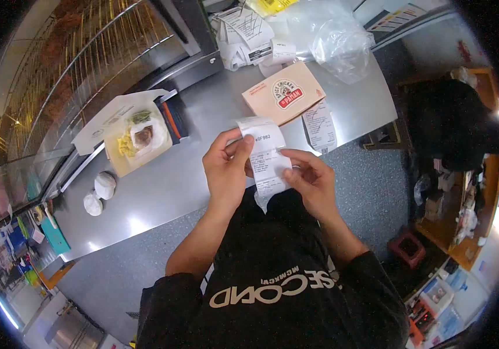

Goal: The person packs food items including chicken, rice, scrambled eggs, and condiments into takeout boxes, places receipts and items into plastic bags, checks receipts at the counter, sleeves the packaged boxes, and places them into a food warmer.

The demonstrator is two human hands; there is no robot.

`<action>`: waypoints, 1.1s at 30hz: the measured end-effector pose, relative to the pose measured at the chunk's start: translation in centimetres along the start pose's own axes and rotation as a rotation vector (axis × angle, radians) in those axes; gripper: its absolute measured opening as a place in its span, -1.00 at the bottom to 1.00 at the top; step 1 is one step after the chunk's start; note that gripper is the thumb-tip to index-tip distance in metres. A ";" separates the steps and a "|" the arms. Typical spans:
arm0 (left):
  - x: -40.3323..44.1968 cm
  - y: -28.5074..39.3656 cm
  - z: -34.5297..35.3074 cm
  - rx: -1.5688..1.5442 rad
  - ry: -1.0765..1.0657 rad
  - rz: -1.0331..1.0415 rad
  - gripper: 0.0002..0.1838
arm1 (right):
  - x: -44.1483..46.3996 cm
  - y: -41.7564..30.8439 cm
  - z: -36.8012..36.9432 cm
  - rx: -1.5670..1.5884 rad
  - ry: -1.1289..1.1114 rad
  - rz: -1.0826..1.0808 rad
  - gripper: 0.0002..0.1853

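A printed paper receipt (pixel 268 157) is stretched between my two hands, just off the counter's front edge. My left hand (pixel 229 166) pinches its left side, thumb on top. My right hand (pixel 310 177) grips the right side between thumb and fingers. Beyond the receipt sits a closed takeaway box (pixel 284 92) with a "Spicy Chicken" label. Beside that box lies a second receipt (pixel 319 127), flat on the counter. An open food box (pixel 136 139) to the left holds yellow food, some greens and a white-wrapped brown item.
The steel counter (pixel 162 195) carries two small white round items (pixel 99 193) at left. Receipts (pixel 249 35) and clear plastic bags (pixel 339 43) pile at the back. A glass-fronted cabinet with wire racks (pixel 104 52) stands back left. Wooden shelving (pixel 464 238) is at right.
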State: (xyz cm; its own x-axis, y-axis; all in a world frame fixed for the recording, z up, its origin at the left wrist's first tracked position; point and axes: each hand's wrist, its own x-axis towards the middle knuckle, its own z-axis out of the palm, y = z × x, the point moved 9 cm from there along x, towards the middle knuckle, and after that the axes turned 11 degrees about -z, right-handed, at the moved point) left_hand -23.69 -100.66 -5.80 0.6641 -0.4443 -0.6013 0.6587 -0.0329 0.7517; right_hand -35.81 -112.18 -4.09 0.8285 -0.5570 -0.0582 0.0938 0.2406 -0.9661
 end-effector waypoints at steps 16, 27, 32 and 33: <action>5.7 -2.3 10.4 -0.185 0.212 0.193 -0.75 | 6.9 -0.6 -12.3 -0.067 -0.212 0.056 -0.57; 6.5 -1.5 10.3 -0.352 0.128 0.200 -0.75 | 6.6 -0.1 -11.5 -0.115 -0.364 0.102 -0.66; 6.8 -1.0 9.3 -0.416 0.083 0.194 -0.72 | 5.4 0.6 -11.2 -0.293 -0.506 0.009 -0.70; 7.0 -1.3 9.2 -0.396 0.076 0.190 -0.72 | 5.2 0.7 -11.4 -0.284 -0.490 0.021 -0.70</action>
State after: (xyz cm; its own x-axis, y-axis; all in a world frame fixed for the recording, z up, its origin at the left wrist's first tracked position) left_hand -23.18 -111.96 -8.49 0.8006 -0.3417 -0.4921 0.5975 0.3952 0.6977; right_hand -37.71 -123.92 -7.95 0.9944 -0.1040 -0.0197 -0.0212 -0.0133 -0.9997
